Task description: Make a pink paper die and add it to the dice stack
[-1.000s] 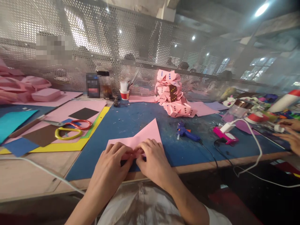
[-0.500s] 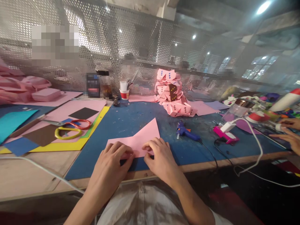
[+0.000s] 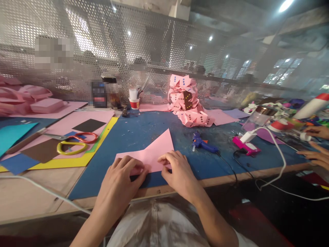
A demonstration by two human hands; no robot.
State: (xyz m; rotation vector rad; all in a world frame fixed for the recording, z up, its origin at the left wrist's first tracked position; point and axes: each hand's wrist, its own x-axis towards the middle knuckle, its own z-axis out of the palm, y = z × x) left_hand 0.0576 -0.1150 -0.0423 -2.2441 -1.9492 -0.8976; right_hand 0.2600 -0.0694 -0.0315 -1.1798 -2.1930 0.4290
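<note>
A pink paper sheet [image 3: 151, 155] with a raised pointed corner lies on the blue mat [image 3: 102, 168], close to its front edge. My left hand [image 3: 123, 175] pinches the paper's lower edge between thumb and fingers. On the sheet's right side rests my right hand [image 3: 177, 171], its fingers curled over the paper and its thumb a little apart from them. Beyond the sheet, a stack of folded pink paper pieces [image 3: 183, 99] with blue, black and yellow dots stands near the mesh screen.
Right of the paper are a blue glue gun [image 3: 205, 144], a pink power strip [image 3: 246, 145] with cables and another person's hands [image 3: 317, 154]. Scissors [image 3: 73, 145] and coloured sheets [image 3: 42, 151] lie left. A paper cup [image 3: 134, 103] stands behind.
My right hand has shifted slightly right, its thumb a little farther from my left hand. The view has moved slightly. My left hand remains on the paper.
</note>
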